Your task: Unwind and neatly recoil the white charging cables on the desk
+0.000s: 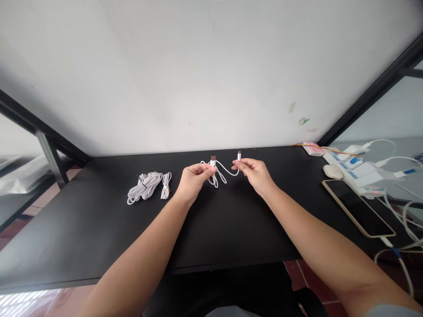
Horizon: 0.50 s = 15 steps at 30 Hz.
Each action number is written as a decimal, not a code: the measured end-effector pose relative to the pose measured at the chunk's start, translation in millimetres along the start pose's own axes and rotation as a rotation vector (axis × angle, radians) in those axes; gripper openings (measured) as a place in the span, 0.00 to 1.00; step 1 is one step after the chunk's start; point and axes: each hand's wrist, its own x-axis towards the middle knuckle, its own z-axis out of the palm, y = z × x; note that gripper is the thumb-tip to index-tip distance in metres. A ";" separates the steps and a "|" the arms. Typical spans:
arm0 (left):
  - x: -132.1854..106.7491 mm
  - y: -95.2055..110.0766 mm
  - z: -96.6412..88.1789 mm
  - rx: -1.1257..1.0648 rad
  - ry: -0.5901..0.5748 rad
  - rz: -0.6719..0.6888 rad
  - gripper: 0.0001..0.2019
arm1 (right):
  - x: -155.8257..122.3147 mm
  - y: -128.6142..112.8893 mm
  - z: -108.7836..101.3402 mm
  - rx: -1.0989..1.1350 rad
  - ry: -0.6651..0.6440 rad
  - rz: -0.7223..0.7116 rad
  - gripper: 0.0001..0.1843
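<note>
A white USB charging cable (228, 169) is stretched between my two hands above the black desk (228, 220). My left hand (195, 177) pinches it at the wider USB plug, whose metal end points up. Loops of the same cable hang just behind and beside those fingers. My right hand (254, 171) pinches the smaller plug at the other end, its metal tip also upward. To the left of my left hand lie a tied bundle of white cables (145, 187) and a smaller coiled white cable (166, 185), both apart from my hands.
On the right, a phone (358, 208) lies with a cable plugged in. Behind it are a white mouse (332, 171), a power strip (346, 169) with several chargers, and a pink-and-white box (313, 149). A white wall (198, 79) rises behind the desk.
</note>
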 end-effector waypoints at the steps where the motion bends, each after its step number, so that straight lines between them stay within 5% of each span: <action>1: 0.1 -0.3 -0.1 0.005 0.006 -0.002 0.12 | 0.1 0.4 0.2 0.009 -0.015 0.006 0.16; 15: -0.7 1.6 1.6 0.017 0.016 -0.033 0.12 | 0.0 3.3 1.8 0.065 -0.022 0.036 0.17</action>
